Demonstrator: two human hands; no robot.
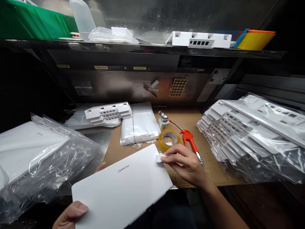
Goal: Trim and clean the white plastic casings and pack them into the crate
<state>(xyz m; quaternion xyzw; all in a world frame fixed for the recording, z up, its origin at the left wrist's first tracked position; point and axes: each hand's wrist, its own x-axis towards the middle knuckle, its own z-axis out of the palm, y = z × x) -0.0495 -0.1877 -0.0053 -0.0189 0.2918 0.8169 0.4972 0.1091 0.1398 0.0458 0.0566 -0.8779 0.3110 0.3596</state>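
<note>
A white plastic router cover point(128, 190) marked HUAWEI is tilted in front of me, its lettering upside down. My left hand point(71, 214) grips its lower left, thumb on top, with a fingertip showing beyond the far edge. Between the fingers of my right hand point(187, 162) is a small white piece, perhaps a folded cloth point(159, 158), against the cover's upper right edge. Just beyond that hand lies a roll of yellowish tape point(163, 143). A red air blow gun point(188, 136) rests beside the tape, and a small dispenser bottle point(164, 122) stands behind it.
Bagged white covers form a tall stack point(238, 127) on the right. More covers lie in clear plastic point(81, 152) at left. Clear bags point(140, 124) and several covers point(108, 113) sit at the back. Overhead, a shelf point(147, 48) carries a green bin point(33, 22) and a yellow container point(257, 40).
</note>
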